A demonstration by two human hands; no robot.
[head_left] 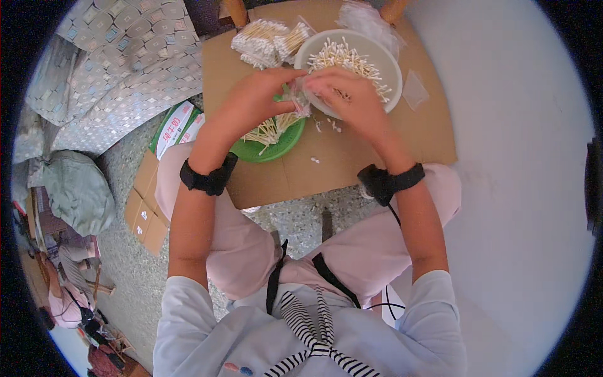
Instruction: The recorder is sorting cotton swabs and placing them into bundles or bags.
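Note:
Above a cardboard-covered table my left hand [260, 94] is closed on the side of a small clear plastic bag [301, 103]. My right hand [348, 97] meets the bag from the other side, its curled fingers pinching near the bag's edge, slightly blurred. What the bag contains is hard to make out. Below my left hand sits a green basket [270, 152] with cotton swabs [267, 133] in it. Just beyond my right hand a white bowl [394, 69] holds many loose cotton swabs [345, 56].
Bundled cotton swabs [260, 41] are piled at the table's far left. Clear plastic bags [370, 25] lie at the far right, and a single bag [414, 91] lies beside the bowl. Small white bits [315, 159] dot the cardboard [352, 166]. A wall [515, 188] rises on the right.

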